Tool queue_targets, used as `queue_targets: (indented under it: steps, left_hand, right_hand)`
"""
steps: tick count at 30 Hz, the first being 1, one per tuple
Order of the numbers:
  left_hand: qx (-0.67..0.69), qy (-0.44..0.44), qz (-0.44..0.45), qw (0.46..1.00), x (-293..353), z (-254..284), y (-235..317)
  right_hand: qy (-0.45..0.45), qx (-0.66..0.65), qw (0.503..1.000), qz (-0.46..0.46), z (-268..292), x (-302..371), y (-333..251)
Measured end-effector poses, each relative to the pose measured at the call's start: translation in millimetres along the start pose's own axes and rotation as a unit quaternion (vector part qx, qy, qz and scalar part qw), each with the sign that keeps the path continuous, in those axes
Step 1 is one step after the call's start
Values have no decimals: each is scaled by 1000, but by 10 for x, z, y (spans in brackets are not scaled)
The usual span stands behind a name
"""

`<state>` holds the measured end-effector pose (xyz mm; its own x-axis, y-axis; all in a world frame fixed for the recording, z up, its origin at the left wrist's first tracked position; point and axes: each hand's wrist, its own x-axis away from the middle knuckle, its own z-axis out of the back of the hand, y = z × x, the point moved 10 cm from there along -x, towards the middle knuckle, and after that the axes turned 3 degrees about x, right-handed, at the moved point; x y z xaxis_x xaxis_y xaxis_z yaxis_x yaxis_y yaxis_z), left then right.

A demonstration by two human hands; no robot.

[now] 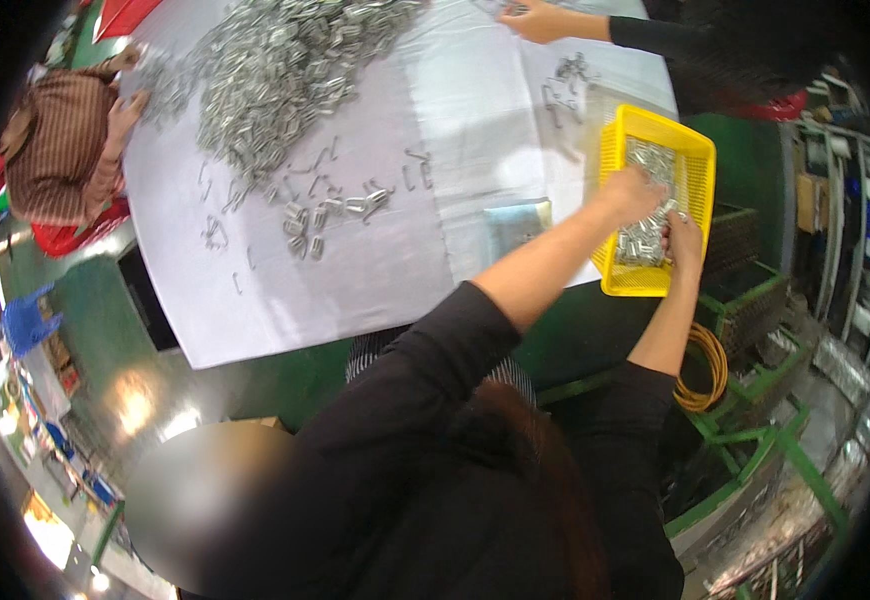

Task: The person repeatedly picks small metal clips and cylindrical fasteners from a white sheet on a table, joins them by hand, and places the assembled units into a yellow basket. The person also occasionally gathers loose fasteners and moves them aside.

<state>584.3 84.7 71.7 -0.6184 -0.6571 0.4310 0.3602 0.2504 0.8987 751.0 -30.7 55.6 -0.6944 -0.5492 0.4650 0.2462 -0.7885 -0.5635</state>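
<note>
1. The left hand (637, 195) reaches down into the basket, its fingers bent among the parts; whether it grips any of them I cannot tell.
2. The right hand (686, 240) is at the basket's right side, just beside the left hand, with fingers curled inward over the parts; I cannot tell whether it holds one.
3. The parts (639, 243), small, silvery and metal, lie loose in the basket, spread along its length beneath both hands.
4. The basket (702, 180) is yellow, oblong and slotted, and stands at the right edge of the table (355, 300), which has a white cover.
5. Left of the basket, near the table's front edge, lies a flat bluish packet (513, 230).
6. Beyond the basket's upper left is a small scatter of thin metal bits (571, 70).
7. Farther left, a few parts sit in a loose cluster (305, 228), with bent pins (215, 234) strewn around it.
8. Behind these rises a large heap (275, 85) of similar metal pieces.
9. A co-worker's hand (542, 21) in a dark sleeve shows at the far side; another person (65, 150), in a striped top, has both hands at the table's left edge.
10. Below the basket, off the table, hangs or lies an orange coil (705, 370), near green framing (805, 470).
</note>
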Motion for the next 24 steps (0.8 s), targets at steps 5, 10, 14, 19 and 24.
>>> queue_targets:
  steps: [5, 10, 14, 19, 24]
  left_hand:
    - [37, 253, -228, 939, 635, 938, 85]
    - [-269, 418, -79, 864, 1724, 2531, -1376]
    - [-330, 422, -13, 844, 2017, 2878, -1960]
    - [-221, 377, -35, 899, 2101, 3033, -2179]
    - [347, 420, 21, 838, 2639, 3511, -2841]
  right_hand:
    - [310, 361, 851, 221, 84, 376, -542]
    - [9, 100, 890, 444, -1924, 1373, -1608]
    - [-138, 139, 832, 519, -3453, 2048, -1964]
    - [-151, 252, 825, 482, -3945, 1989, -1923]
    - [-355, -30, 900, 250, -3981, 1713, -1638]
